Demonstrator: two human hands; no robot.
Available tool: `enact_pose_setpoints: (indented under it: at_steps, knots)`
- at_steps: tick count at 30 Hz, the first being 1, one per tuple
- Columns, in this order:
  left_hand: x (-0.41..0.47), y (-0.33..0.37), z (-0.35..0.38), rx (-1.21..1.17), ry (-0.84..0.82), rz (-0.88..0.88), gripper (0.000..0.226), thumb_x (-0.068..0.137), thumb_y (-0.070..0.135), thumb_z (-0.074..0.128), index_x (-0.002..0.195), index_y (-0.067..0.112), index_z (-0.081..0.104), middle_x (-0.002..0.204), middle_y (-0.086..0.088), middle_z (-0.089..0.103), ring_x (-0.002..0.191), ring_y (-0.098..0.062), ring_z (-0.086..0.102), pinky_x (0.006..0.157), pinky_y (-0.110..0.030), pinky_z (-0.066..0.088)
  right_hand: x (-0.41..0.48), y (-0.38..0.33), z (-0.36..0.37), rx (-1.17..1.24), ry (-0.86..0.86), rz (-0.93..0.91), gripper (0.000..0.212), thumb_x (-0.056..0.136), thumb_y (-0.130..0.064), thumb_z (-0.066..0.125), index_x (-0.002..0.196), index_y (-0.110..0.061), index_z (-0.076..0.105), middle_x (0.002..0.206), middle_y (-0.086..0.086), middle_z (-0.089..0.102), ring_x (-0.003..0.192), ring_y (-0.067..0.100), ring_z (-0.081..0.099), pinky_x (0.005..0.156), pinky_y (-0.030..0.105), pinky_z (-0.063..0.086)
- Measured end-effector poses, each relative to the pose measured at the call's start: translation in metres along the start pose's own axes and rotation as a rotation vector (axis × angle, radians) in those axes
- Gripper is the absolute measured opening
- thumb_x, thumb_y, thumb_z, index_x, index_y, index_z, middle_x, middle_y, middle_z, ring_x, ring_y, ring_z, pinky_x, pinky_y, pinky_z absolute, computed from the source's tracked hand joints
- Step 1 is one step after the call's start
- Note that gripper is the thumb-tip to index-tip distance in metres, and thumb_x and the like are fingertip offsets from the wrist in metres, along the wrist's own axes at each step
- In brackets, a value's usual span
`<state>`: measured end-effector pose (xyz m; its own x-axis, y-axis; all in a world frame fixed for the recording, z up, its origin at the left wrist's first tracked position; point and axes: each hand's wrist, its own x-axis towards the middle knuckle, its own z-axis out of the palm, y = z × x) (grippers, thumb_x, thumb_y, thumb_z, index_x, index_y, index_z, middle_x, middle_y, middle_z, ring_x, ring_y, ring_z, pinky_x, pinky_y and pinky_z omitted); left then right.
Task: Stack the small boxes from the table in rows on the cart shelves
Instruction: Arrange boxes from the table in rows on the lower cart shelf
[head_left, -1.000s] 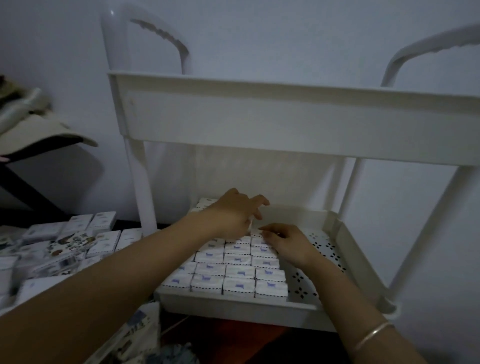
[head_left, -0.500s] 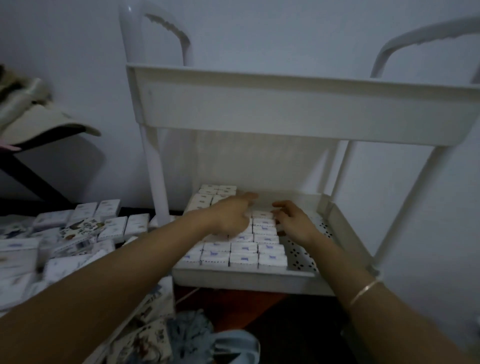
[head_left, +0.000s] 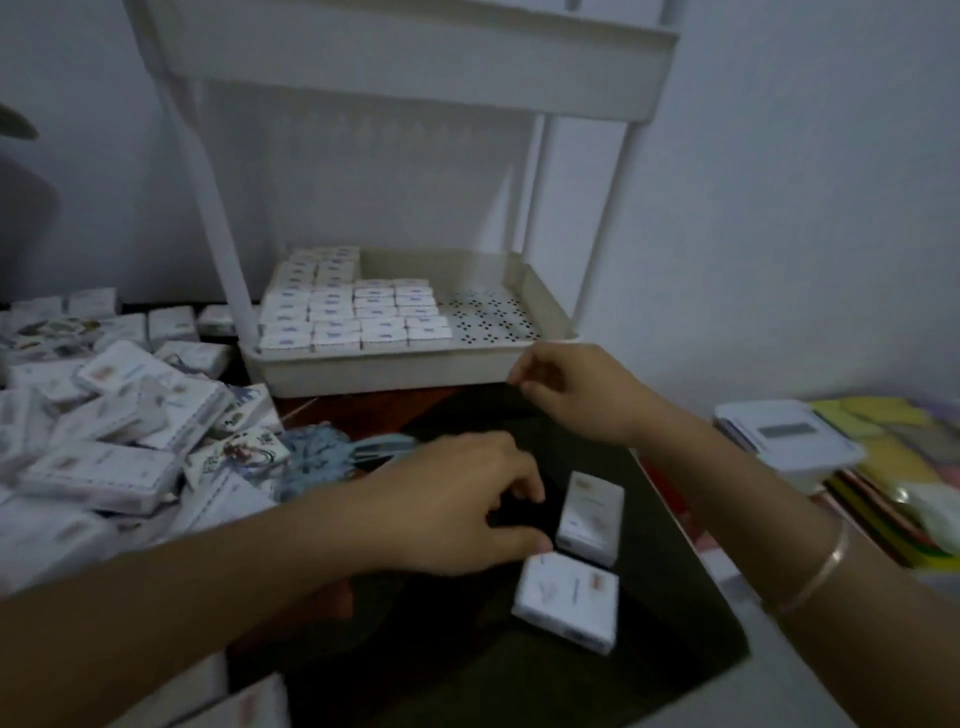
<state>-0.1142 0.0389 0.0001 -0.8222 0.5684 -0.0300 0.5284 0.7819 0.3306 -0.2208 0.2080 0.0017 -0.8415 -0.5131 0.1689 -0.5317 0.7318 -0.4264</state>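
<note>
Several small white boxes (head_left: 358, 312) lie in neat rows on the left part of the white cart's lower shelf (head_left: 384, 369). Two more white boxes sit on a dark surface near me: one (head_left: 592, 517) upright in view, another (head_left: 569, 597) just below it. My left hand (head_left: 467, 506) hovers beside them with fingers loosely curled, thumb tip close to the upper box, holding nothing. My right hand (head_left: 576, 389) floats in front of the shelf's front rim, fingers relaxed and empty.
A heap of loose white boxes (head_left: 114, 415) covers the table at the left. A blue patterned cloth (head_left: 322, 457) lies beside it. At the right stand a clear lidded container (head_left: 784, 441) and coloured paper sheets (head_left: 893, 457). The shelf's right side shows bare perforated floor (head_left: 488, 317).
Both hands pulled back out of the lower shelf toward me. The view dropped down, and the left hand came down next to the two boxes on the dark surface.
</note>
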Motion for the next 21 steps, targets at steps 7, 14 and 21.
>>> enact_pose_setpoints:
  at_steps: [7, 14, 21]
  knots:
    - [0.004, 0.024, 0.039, -0.047, -0.033, -0.039, 0.052, 0.086, 0.056, 0.059, 0.13, 0.03, 0.052, 0.12, 0.008, 0.046, 0.1, -0.006, 0.052, 0.087, -0.031, 0.051, -0.078, 0.034, 0.011, -0.261, -0.178, 0.37, 0.042, 0.091, -0.055, 0.052, 0.122, -0.026, 0.055, 0.116, -0.002, 0.06, 0.097, 0.013, 0.056, 0.078, 0.028, 0.046]
    - [0.002, 0.031, 0.051, -0.087, -0.038, -0.051, 0.05, 0.083, 0.052, 0.066, 0.125, 0.029, 0.051, 0.121, 0.008, 0.052, 0.107, -0.007, 0.048, 0.089, -0.034, 0.05, -0.102, 0.032, 0.013, -0.142, -0.2, 0.38, 0.053, 0.08, -0.054, 0.068, 0.121, -0.027, 0.047, 0.118, -0.003, 0.058, 0.093, 0.011, 0.055, 0.079, 0.027, 0.051]
    - [-0.007, 0.022, 0.048, -0.186, 0.014, -0.058, 0.053, 0.082, 0.039, 0.071, 0.126, 0.039, 0.04, 0.122, 0.013, 0.054, 0.108, -0.003, 0.053, 0.089, -0.03, 0.051, -0.109, 0.026, 0.016, 0.241, -0.087, 0.351, 0.06, 0.081, -0.036, 0.074, 0.121, -0.034, 0.031, 0.114, -0.013, 0.044, 0.102, 0.01, 0.054, 0.065, 0.02, 0.054]
